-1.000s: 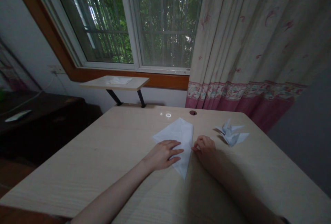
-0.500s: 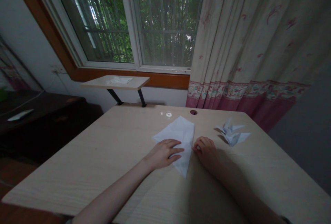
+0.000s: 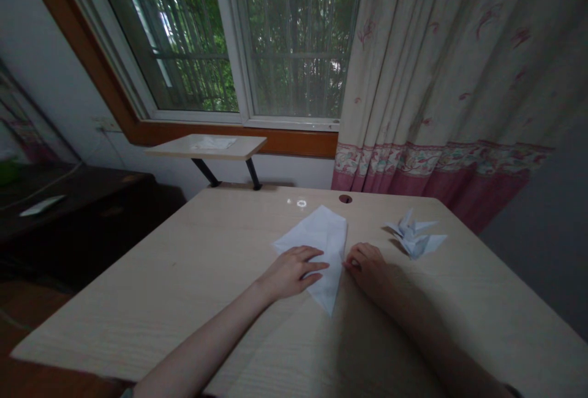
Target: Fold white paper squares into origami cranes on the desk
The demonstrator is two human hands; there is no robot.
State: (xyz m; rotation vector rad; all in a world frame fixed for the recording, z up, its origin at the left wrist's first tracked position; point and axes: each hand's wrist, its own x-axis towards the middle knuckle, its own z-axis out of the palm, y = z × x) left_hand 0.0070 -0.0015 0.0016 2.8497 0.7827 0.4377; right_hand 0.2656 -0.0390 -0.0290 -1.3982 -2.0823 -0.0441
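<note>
A folded sheet of white paper (image 3: 323, 232), kite-like in outline, lies on the desk with one point towards me. My left hand (image 3: 296, 270) rests flat on its lower left part, fingers spread. At the paper's right edge, my right hand (image 3: 365, 266) is closed, thumb and forefinger pinched together on that edge. Its other fingers are curled in. Two folded paper cranes (image 3: 412, 237) stand close together to the right of my right hand.
The light wooden desk (image 3: 206, 269) has a round cable hole (image 3: 345, 199) at its back edge. A raised shelf (image 3: 177, 146) with thin white paper (image 3: 215, 142) stands back left. Behind are a window and a curtain (image 3: 432, 79). A dark cabinet (image 3: 114, 196) is on the left.
The view has shifted very slightly. Both hands and the paper keep the same places relative to one another.
</note>
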